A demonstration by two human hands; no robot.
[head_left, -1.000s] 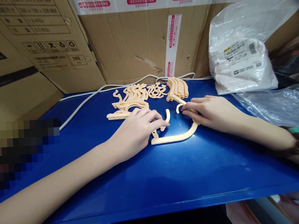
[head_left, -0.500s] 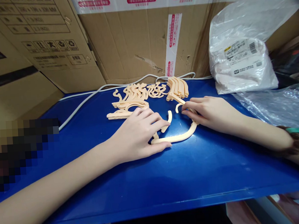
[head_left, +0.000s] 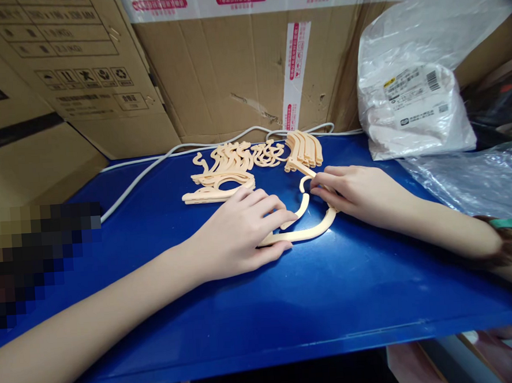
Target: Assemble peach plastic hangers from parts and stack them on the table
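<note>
- At the far left, the parts (head_left: 204,198) lie on the table (head_left: 246,319), between 10 and 11 o'clock from the left hand (head_left: 245,232).
- The left hand is half closed: thumb on the near side of the bar (head_left: 308,233), fingers on the far side, so it seems to pinch the bar's left end. How firmly, I cannot tell.
- The piece (head_left: 301,206) lies between 2 and 3 o'clock from this hand, at its index fingertip. Its long axis goes from between 7 and 8 to between 1 and 2 o'clock.
- The piece's lower end is nearer to the left hand; its upper end is just below the hook (head_left: 302,185), nearer to the right hand (head_left: 349,191).
- The bar curves from the left hand toward about 2 o'clock, until the right hand covers it.
- The right hand has its fingers close together, apparently pinching the bar's right end beside the hook; the joint itself is hidden.
</note>
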